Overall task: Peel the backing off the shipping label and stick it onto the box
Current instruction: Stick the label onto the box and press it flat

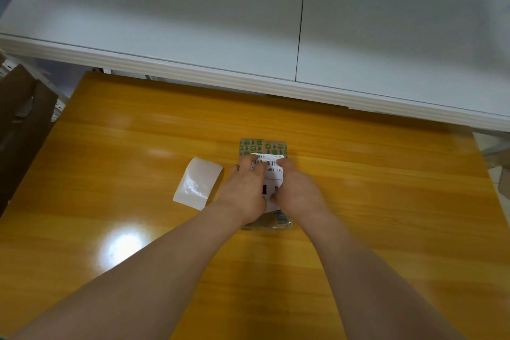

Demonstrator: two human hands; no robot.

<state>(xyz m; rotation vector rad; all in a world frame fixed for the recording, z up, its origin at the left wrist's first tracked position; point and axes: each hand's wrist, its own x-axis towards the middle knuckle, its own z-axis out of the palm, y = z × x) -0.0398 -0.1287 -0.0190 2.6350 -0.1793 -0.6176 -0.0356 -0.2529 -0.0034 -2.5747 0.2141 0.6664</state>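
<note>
Head cam: I judge we're at press-down w/ shipping label [271, 171] already on the box [263, 146] mid-desk [358, 188], backing [197, 183] cast off just left; left hand [244, 193] & right hand [296, 192] flat, no grip, so next smooth edges outward.

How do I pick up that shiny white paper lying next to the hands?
I'd pinch the backing paper at its far end, coming from above. That end looks curled up off the yellow table, so fingers can probably slip under it. The near end seems to lie flat, and the left hand crowds its right side.
</note>
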